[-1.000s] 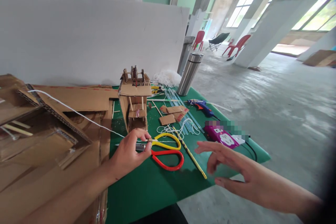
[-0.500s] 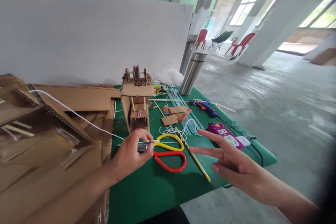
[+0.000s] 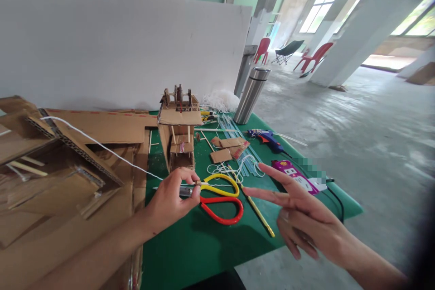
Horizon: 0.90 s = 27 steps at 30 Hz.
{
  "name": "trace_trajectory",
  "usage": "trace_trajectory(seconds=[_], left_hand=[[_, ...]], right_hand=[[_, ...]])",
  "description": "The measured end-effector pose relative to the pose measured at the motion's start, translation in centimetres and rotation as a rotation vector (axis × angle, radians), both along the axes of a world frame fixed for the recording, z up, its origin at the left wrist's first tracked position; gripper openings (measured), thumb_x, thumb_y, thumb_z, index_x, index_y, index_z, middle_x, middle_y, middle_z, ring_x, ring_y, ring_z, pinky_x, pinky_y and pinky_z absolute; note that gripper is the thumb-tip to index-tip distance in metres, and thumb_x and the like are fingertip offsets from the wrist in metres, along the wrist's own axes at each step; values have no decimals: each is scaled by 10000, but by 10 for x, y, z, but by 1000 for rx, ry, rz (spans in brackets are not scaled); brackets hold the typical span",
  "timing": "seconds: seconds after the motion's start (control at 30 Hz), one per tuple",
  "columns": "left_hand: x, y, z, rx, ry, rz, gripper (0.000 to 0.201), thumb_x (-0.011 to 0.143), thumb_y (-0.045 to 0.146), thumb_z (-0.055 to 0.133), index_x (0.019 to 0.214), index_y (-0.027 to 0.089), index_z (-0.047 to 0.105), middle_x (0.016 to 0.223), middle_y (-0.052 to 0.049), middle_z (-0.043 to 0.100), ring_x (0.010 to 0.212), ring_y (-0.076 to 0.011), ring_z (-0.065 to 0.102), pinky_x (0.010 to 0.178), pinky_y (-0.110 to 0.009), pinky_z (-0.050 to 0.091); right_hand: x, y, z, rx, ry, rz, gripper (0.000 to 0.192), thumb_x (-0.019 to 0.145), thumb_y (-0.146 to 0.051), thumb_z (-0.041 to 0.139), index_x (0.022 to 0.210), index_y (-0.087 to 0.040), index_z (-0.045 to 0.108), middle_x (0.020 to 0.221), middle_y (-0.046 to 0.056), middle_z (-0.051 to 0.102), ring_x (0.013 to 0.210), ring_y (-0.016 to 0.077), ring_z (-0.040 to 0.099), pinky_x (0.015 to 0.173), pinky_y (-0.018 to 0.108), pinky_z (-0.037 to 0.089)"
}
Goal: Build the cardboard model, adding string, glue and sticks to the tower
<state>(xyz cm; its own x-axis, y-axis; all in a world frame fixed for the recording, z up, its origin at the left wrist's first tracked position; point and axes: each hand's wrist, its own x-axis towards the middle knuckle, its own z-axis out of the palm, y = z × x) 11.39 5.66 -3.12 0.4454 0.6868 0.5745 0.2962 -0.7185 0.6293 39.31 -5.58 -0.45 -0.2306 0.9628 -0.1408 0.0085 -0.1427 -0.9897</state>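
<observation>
Head view, the only one: the left hand (image 3: 171, 199) sits near the front edge of the table (image 3: 204, 249), fingers curled and thumb and forefinger pinched shut on a white string (image 3: 102, 148) and what looks like a small metal piece, though the grip hides most of it. The string runs taut from the pinch up and left over the cardboard (image 3: 68, 167) stacked at the table's left side. Over the last second this hand has hardly shifted.

The right hand (image 3: 306, 217) is what changed. It was spread flat, palm down, off the right front corner; now two fingers are stretched out towards the scissors (image 3: 220, 197) and the other fingers are folded in. It holds nothing and touches nothing, hanging just beyond the table's right edge. I read that as a reach taking shape, with the string held ready.

The scissors lie flat just right of the left hand, handles towards the right hand. A cardboard model (image 3: 179, 131) stands behind the left hand, mid-table.
</observation>
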Motion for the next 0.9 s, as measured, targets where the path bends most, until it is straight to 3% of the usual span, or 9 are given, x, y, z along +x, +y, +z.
trace_trajectory(seconds=[0.13, 0.37, 0.47, 0.57, 0.63, 0.73, 0.83, 0.9], left_hand=[[0, 0, 0, 2, -6, -5, 240, 832, 112, 564, 887, 262, 385, 912, 10, 657, 866, -155, 691, 732, -281, 561], [1, 0, -1, 14, -10, -14, 259, 827, 98, 567, 891, 261, 376, 913, 14, 644, 883, -140, 677, 747, -255, 549], [1, 1, 0, 11, -1, -24, 256, 827, 93, 567, 899, 258, 384, 915, 14, 640, 877, -136, 674, 752, -254, 543], [1, 0, -2, 8, 18, -44, 238, 832, 95, 568, 926, 253, 418, 917, 15, 637, 869, -136, 672, 757, -255, 539], [0, 0, -3, 1, 43, -49, 229, 833, 99, 573, 952, 252, 453, 917, 17, 639, 872, -139, 671, 768, -260, 538], [-1, -1, -2, -40, 61, -24, 228, 837, 115, 582, 996, 254, 495, 937, 16, 647, 879, -142, 669, 778, -260, 538], [-2, -2, 0, -103, 2, 28, 245, 845, 122, 577, 1038, 256, 507, 972, 12, 647, 900, -141, 663, 809, -263, 532], [-3, -3, 2, -147, -39, 32, 259, 843, 116, 574, 1053, 258, 515, 981, 10, 642, 919, -144, 655, 836, -271, 523]], right_hand=[[1, 1, 3, -38, 90, 37, 679, 952, -342, 520, 1511, -474, 157, 1526, 131, 427, 365, -15, 463, 382, 172, 491], [-1, 4, 1, 4, 148, 123, 684, 956, -323, 545, 1504, -489, 172, 1507, 90, 465, 463, 50, 646, 534, 250, 579], [-4, 8, 2, 101, 162, 184, 543, 970, -298, 532, 1447, -485, 350, 1429, 34, 562, 608, 96, 712, 618, 265, 584], [-11, 16, 10, 328, 67, 289, 366, 963, -197, 491, 1206, -417, 652, 1177, -9, 727, 940, 195, 718, 805, 359, 581], [-17, 22, 17, 562, -150, 360, 423, 897, -79, 480, 1100, -364, 717, 1129, -7, 746, 1150, 239, 634, 968, 456, 509], [-32, 31, 21, 893, -678, 402, 546, 762, 8, 489, 1181, -285, 680, 1335, 1, 644, 1385, 298, 413, 1150, 603, 250], [-47, 37, 18, 1004, -1043, 405, 552, 760, -23, 497, 1230, -268, 648, 1447, -34, 542, 1473, 328, 224, 1170, 652, -61], [-53, 41, 12, 997, -1129, 418, 503, 811, -67, 499, 1248, -276, 634, 1471, -47, 514, 1489, 323, 167, 1157, 628, -153]])
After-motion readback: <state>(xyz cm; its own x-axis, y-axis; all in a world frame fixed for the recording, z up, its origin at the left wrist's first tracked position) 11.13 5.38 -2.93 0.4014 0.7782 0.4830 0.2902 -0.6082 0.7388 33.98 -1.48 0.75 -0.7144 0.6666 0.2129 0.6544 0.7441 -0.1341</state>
